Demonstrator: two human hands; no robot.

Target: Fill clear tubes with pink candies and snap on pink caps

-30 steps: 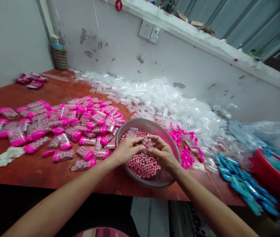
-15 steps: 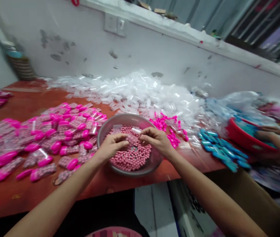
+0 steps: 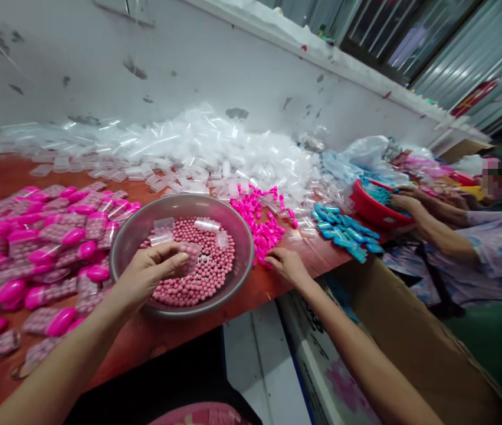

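Observation:
My left hand (image 3: pixel 156 268) pinches a small clear plastic container (image 3: pixel 189 258) filled with pink beads, held above the grey bowl (image 3: pixel 244 248). Inside that bowl lie many loose pink beads (image 3: pixel 206 277) and a few clear containers (image 3: pixel 207 224). To the right of the bowl, my right hand (image 3: pixel 288 264) is at the near edge of a heap of bright pink caps (image 3: pixel 265 230). Its thumb and fingertips close on a pink cap, mostly hidden by the fingers.
Capped, bead-filled containers (image 3: pixel 56 236) cover the table's left. Clear containers (image 3: pixel 215 141) are heaped along the wall. Blue filled containers (image 3: pixel 343 227) lie to the right, before a red basin (image 3: pixel 372 209) where another person's hands (image 3: pixel 405 200) work. A cardboard box (image 3: pixel 392 319) stands below.
My right hand has left the bead-filled container and moved right to the pink caps. My left hand still holds the container over the bowl. The view has turned right.

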